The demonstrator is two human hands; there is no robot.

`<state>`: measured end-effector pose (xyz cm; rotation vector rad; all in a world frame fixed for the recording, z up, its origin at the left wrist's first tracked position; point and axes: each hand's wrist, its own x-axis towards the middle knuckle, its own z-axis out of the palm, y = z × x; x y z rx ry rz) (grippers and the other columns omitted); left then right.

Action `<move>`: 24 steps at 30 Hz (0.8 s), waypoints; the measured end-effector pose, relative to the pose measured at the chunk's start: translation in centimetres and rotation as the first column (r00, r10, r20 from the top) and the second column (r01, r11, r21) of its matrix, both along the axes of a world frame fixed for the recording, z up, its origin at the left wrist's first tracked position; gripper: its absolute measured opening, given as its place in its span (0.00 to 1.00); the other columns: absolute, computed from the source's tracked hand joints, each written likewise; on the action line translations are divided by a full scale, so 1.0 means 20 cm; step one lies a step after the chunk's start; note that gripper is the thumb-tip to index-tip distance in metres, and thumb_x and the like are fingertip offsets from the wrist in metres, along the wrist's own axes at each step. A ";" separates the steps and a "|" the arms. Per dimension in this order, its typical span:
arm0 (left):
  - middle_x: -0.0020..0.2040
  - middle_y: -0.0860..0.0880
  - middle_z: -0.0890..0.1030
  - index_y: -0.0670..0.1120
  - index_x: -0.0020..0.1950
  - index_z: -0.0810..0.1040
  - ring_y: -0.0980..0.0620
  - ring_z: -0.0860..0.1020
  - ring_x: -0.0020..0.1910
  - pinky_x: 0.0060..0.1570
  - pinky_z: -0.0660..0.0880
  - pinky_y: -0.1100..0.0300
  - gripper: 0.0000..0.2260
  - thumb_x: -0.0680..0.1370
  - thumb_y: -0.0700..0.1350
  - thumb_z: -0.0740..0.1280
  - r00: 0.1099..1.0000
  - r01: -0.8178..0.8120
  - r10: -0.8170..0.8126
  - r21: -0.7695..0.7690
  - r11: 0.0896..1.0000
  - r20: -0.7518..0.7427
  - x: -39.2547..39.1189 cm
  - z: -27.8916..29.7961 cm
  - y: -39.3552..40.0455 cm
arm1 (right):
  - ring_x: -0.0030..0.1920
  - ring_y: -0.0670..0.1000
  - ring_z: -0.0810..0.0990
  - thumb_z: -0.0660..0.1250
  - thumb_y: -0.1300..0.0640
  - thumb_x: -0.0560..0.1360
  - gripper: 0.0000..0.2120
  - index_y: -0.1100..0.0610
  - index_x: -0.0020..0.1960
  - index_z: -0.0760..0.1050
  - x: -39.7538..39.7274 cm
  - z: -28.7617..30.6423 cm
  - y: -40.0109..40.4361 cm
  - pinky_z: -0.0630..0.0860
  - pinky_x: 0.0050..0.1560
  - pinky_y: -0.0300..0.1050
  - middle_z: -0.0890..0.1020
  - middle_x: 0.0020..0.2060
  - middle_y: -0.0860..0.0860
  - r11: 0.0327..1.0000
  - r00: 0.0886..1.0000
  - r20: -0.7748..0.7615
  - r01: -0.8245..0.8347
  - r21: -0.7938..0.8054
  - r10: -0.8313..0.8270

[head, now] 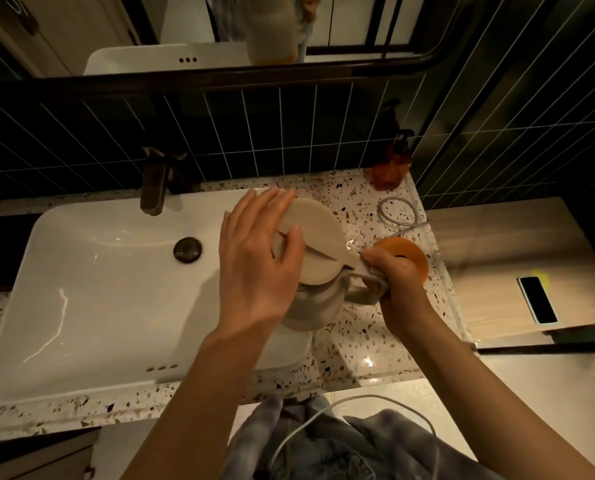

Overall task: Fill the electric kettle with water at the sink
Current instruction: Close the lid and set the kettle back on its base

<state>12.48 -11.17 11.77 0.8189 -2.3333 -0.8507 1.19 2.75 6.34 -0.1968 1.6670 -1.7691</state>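
A cream electric kettle [318,299] hangs over the right rim of the white sink [92,292]. My right hand [394,275] grips its handle from the right. My left hand [254,258] lies flat across the round lid [318,230], thumb on the lid's middle ridge, hiding the lid's left part. The lid looks down on the kettle. A dark faucet [156,183] stands at the sink's back, to the left of the kettle. No water shows at its spout. The drain plug [187,249] sits in the basin.
The orange kettle base [405,252] rests on the speckled counter behind my right hand, its pale cord [396,213] coiled beyond it. An amber pump bottle [393,164] stands in the back right corner. A phone [536,299] lies on a wooden shelf at the right.
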 end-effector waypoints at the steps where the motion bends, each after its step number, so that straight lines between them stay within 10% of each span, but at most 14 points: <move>1: 0.75 0.51 0.69 0.51 0.76 0.67 0.51 0.61 0.76 0.75 0.59 0.42 0.22 0.81 0.48 0.62 1.000 0.007 -0.009 0.088 0.996 0.025 0.02 -0.01 -0.01 | 0.28 0.45 0.71 0.67 0.52 0.69 0.16 0.50 0.23 0.75 0.00 0.00 0.00 0.70 0.36 0.40 0.73 0.24 0.47 1.000 1.000 0.011 0.008 0.001 -0.008; 6: 0.82 0.53 0.50 0.60 0.80 0.47 0.55 0.53 0.79 0.73 0.55 0.57 0.41 0.76 0.52 0.70 0.999 -0.038 0.047 0.542 0.840 -0.004 0.06 -0.03 -0.06 | 0.28 0.46 0.72 0.70 0.51 0.66 0.13 0.52 0.24 0.75 0.02 -0.04 0.01 0.70 0.36 0.40 0.74 0.24 0.49 0.999 0.998 0.049 0.033 0.025 -0.034; 11: 0.73 0.48 0.69 0.61 0.79 0.50 0.47 0.70 0.69 0.71 0.66 0.46 0.49 0.65 0.58 0.74 0.995 -0.084 0.096 0.855 0.512 0.040 0.06 -0.06 -0.09 | 0.28 0.45 0.73 0.67 0.53 0.67 0.15 0.52 0.23 0.75 0.03 -0.05 0.00 0.71 0.35 0.39 0.75 0.23 0.47 0.998 0.996 0.063 0.053 0.034 -0.055; 24: 0.51 0.60 0.80 0.51 0.61 0.78 0.61 0.82 0.49 0.47 0.78 0.67 0.20 0.71 0.44 0.77 0.983 -0.037 0.159 0.757 0.652 -0.089 0.03 -0.19 -0.15 | 0.31 0.48 0.77 0.67 0.55 0.67 0.11 0.53 0.26 0.79 0.02 -0.03 -0.04 0.74 0.37 0.41 0.78 0.26 0.49 0.990 0.988 0.059 0.140 0.001 -0.140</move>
